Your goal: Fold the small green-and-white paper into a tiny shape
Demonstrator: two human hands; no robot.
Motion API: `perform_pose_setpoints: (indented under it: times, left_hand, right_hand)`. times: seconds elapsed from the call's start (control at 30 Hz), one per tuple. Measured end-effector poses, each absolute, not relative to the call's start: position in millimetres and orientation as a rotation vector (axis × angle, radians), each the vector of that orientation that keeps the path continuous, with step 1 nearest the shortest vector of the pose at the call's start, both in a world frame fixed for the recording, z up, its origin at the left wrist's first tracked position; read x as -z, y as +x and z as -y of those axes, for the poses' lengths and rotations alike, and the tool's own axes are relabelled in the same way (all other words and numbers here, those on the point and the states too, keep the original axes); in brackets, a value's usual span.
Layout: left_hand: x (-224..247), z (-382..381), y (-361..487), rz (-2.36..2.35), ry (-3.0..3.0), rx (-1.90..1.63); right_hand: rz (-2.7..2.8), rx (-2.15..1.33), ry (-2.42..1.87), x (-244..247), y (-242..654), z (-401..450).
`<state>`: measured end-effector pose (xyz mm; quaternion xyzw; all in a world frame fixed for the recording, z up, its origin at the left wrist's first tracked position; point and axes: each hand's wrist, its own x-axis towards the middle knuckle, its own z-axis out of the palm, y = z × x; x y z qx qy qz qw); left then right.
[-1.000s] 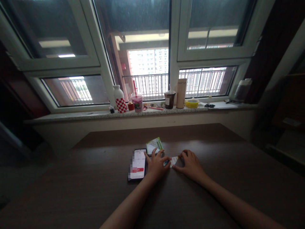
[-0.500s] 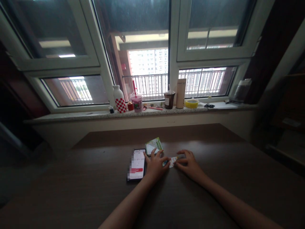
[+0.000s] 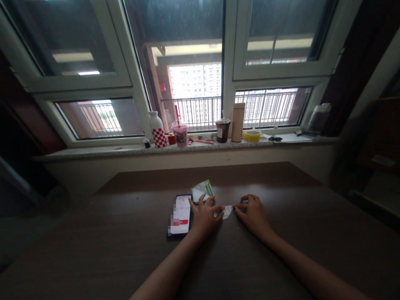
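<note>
1. At twelve o'clock, beyond the table, a pale window frame (image 3: 229,62) rises over a speckled sill (image 3: 93,152); along it stand or lie a red-checked white bottle (image 3: 157,130), pink cup (image 3: 179,135), dark cup (image 3: 222,129), tan flask (image 3: 238,123), yellow tape roll (image 3: 251,136) and black scissors (image 3: 275,138).
2. My table (image 3: 109,250) is dark brown, with a soft sheen toward one o'clock.
3. At nine o'clock from the white paper piece (image 3: 228,212) lies a lit phone (image 3: 181,216), long axis near twelve to six.
4. At ten o'clock is a green-and-white card (image 3: 202,191), its near part behind my left hand (image 3: 204,216).
5. That hand's thumb and forefinger are clamped on the paper's left part.
6. The paper is on the table between my hands, a corner pointing to two o'clock; its long axis seems to run eight to two, though fingers cover some of it.
7. At three o'clock my right hand (image 3: 253,214) has its fingertips at that corner; whether they grip, I cannot tell.
</note>
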<state>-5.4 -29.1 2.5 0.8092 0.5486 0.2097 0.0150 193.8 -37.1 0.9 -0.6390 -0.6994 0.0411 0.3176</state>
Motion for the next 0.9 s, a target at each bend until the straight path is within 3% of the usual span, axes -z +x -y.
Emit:
perform_pose_setpoints:
  times: [0.9]
  left_hand:
    - [-5,33,-8,-1.578,2.539,-0.687]
  right_hand:
    - [1.896,-0.221,-1.569,12,206,22]
